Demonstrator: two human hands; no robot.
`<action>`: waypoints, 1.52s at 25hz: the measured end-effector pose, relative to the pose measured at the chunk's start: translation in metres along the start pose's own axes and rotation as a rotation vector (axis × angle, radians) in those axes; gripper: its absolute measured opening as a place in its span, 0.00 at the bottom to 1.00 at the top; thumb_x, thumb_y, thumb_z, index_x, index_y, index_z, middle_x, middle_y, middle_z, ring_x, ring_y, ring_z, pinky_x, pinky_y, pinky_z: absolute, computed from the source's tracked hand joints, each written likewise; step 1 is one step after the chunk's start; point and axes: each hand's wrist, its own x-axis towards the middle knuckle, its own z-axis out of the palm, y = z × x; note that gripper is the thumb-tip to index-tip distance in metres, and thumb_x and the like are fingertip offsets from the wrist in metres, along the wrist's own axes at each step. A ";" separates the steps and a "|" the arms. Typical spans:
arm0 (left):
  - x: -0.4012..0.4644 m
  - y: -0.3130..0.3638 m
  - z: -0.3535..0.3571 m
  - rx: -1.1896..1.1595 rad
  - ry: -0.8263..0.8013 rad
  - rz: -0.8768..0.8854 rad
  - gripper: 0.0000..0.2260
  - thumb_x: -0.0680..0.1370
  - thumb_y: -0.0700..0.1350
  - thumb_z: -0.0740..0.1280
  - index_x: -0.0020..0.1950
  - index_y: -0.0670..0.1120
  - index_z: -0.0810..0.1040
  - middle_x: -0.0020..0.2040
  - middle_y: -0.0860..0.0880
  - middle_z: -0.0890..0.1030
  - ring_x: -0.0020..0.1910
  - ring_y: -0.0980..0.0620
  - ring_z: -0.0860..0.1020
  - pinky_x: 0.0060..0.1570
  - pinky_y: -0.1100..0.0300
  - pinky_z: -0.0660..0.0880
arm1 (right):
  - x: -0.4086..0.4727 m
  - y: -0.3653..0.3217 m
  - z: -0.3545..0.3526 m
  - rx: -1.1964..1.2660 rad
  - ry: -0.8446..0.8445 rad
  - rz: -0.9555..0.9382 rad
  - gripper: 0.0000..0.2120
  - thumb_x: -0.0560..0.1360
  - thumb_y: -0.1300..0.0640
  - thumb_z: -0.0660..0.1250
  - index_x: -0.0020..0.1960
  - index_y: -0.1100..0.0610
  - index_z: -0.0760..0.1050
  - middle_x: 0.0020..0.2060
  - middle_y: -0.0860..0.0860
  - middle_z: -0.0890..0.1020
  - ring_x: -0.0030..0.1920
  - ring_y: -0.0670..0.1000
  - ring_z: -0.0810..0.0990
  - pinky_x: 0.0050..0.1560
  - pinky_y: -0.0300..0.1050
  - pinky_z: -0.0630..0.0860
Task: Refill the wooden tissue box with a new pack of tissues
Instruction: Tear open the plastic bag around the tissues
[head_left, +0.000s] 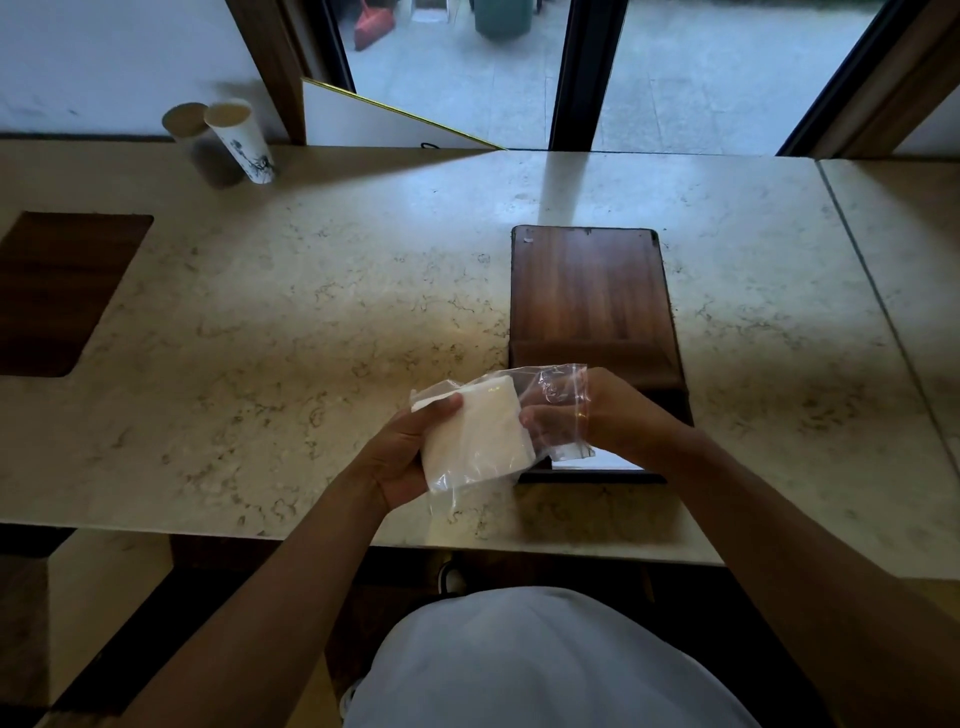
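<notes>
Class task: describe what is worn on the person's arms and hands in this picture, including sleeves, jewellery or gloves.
Both forearms are bare, with no sleeves, gloves or watch visible. The right hand wears a thin gold-coloured ring on one finger. The left hand shows no jewellery.

Tissue pack (480, 441) held just left of wooden box (589, 291); 2 cups (223, 140) far left.

Bare counter (311, 312) left of wooden box (589, 291), cups (228, 143) far back
</notes>
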 end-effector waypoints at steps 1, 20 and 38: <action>0.000 0.000 0.000 0.005 0.000 0.003 0.15 0.72 0.46 0.76 0.58 0.47 0.84 0.57 0.39 0.84 0.54 0.39 0.83 0.49 0.40 0.81 | 0.002 0.001 0.001 0.018 -0.004 0.025 0.26 0.62 0.47 0.79 0.51 0.65 0.82 0.49 0.66 0.85 0.51 0.68 0.85 0.55 0.64 0.82; -0.005 0.007 -0.023 0.080 0.106 0.062 0.06 0.75 0.42 0.73 0.49 0.43 0.88 0.45 0.43 0.87 0.38 0.48 0.86 0.34 0.56 0.82 | 0.024 0.020 0.005 0.038 0.082 0.103 0.12 0.71 0.60 0.77 0.54 0.59 0.84 0.51 0.56 0.87 0.51 0.57 0.87 0.51 0.56 0.84; -0.015 -0.007 -0.080 -0.411 0.673 0.183 0.06 0.80 0.40 0.66 0.43 0.43 0.78 0.41 0.45 0.84 0.39 0.47 0.84 0.43 0.52 0.83 | 0.026 0.037 -0.036 0.192 0.382 0.042 0.10 0.74 0.58 0.75 0.55 0.56 0.83 0.48 0.49 0.88 0.48 0.52 0.88 0.44 0.46 0.85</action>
